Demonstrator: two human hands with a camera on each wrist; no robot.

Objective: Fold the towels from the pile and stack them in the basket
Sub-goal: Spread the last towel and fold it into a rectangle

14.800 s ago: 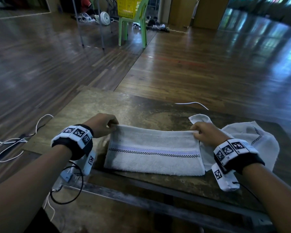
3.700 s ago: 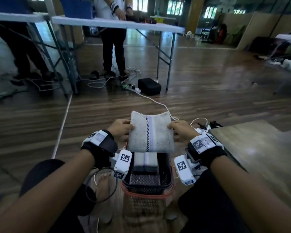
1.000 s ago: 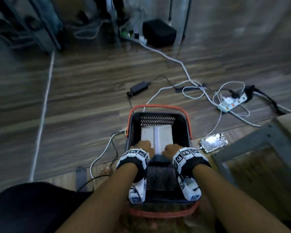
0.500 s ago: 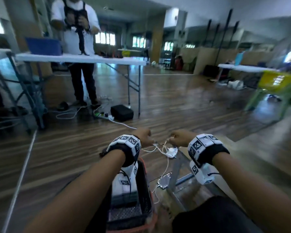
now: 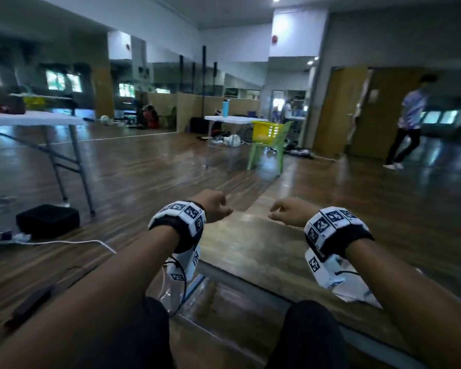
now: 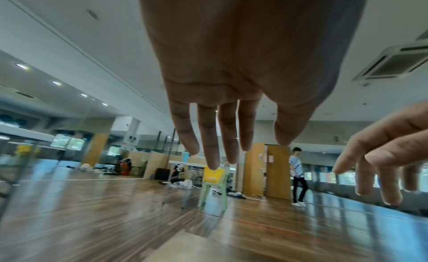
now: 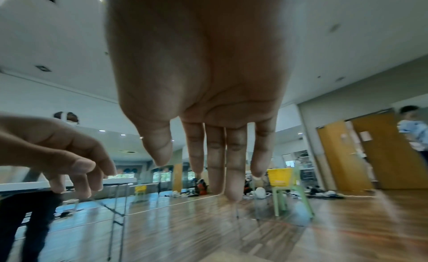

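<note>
Towels: only a white corner (image 5: 357, 294) showing at the near right edge of the table, mostly hidden under the right forearm; presumably what remains of the pile, since it lies unfolded and within reach.
Basket: out of every view, so contents impossible to check.
Table: worn wooden top (image 5: 250, 246) straight ahead and close, bare in the middle, probably kept free as folding space.
Left hand: (image 5: 214, 205) raised above the far left part of the table, fingers (image 6: 208, 146) apart and hanging relaxed, holding nothing.
Right hand: (image 5: 286, 211) level with it on the right, fingers (image 7: 234, 165) loose and slightly spread, likewise holding nothing; both palms down, likely poised to reach for cloth.
Gap between hands: small, neither touching the other nor the table.
Step in hand: judged as a reach toward the next towel, with no fold begun.
Next move: likely a swing to the near right to pinch the white corner.
Background: yellow bin (image 5: 266, 131) on a green chair (image 5: 270, 150) far off, a person (image 5: 407, 121) walking at far right, a folding table (image 5: 35, 119) at left.
</note>
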